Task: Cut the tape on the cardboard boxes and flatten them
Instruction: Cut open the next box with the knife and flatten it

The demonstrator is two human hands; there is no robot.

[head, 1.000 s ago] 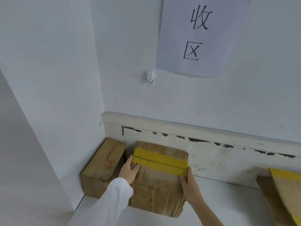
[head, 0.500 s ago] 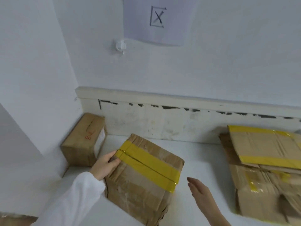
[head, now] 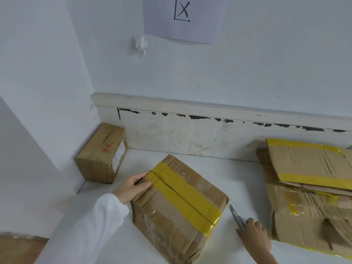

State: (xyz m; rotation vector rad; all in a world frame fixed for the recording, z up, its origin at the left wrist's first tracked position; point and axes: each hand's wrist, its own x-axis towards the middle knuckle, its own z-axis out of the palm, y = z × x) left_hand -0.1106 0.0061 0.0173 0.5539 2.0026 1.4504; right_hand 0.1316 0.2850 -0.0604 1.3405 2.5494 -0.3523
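A worn cardboard box (head: 177, 212) sealed with a wide band of yellow tape (head: 182, 195) lies on the white table (head: 238, 180), turned at an angle. My left hand (head: 133, 185) grips its far left corner, thumb on top by the tape's end. Just right of the box a slim silver utility knife (head: 237, 218) lies on the table with its blade pointing away. My right hand (head: 254, 233) has its fingers on the knife's handle end.
A smaller sealed cardboard box (head: 102, 155) with red writing stands in the back left corner against the wall. A stack of flattened boxes (head: 308, 189) with yellow tape lies at the right. A paper sign (head: 182, 18) hangs on the wall.
The box has come away from the wall toward me and turned at an angle. My right hand let go of it and moved right onto the knife.
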